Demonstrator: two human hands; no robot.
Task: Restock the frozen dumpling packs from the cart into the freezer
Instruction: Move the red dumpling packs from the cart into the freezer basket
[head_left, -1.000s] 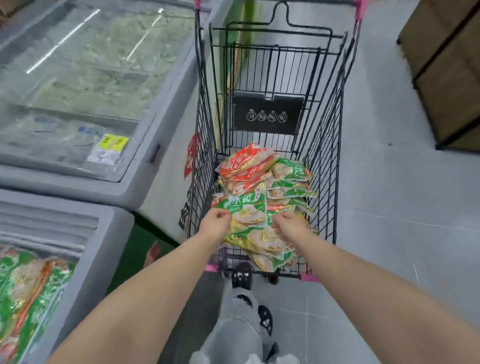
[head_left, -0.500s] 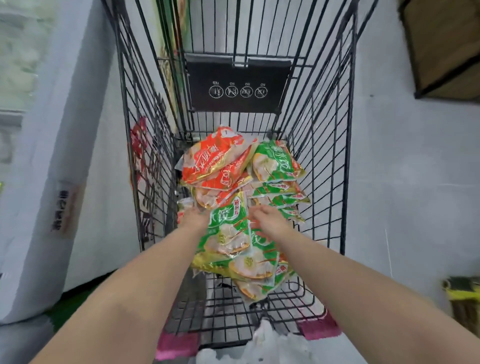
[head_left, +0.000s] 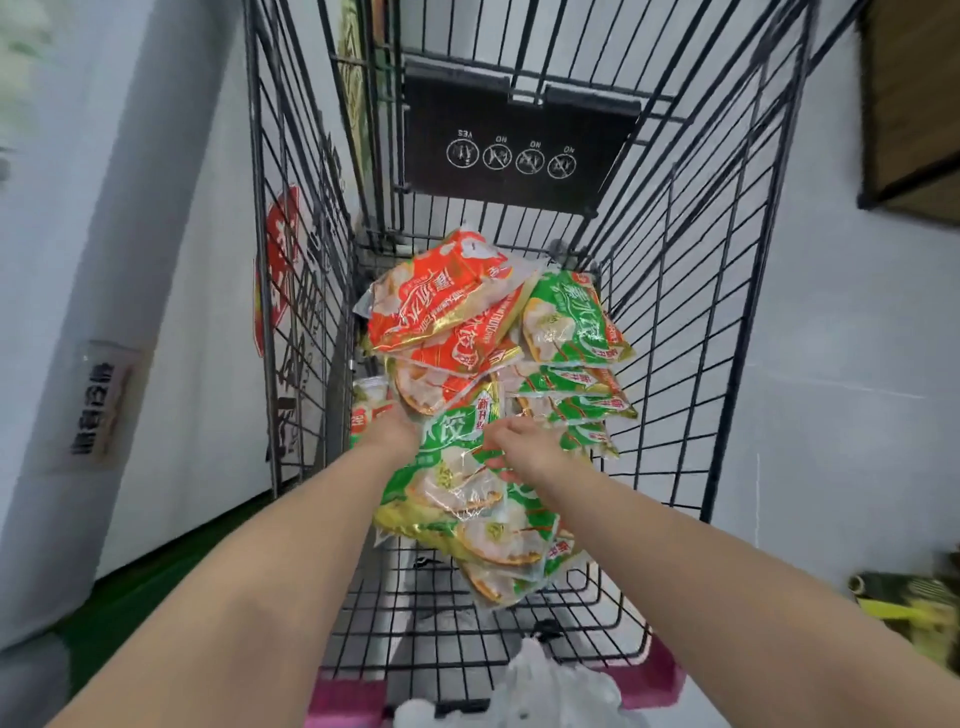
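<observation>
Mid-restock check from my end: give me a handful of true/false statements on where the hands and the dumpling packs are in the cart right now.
1. Both bare hands, left hand and right hand, are on the near stack of green plastic dumpling packs. True.
2. The red-orange plastic dumpling packs lie at the near end of the black wire shopping cart. False: they lie farther in, beyond the green stack that the hands hold.
3. The cart holds only green packs. False: red-orange ones are there too.
4. A black sign panel with round icons hangs at the cart's far end. True.
5. The grey freezer cabinet stands left of the cart. True.
</observation>
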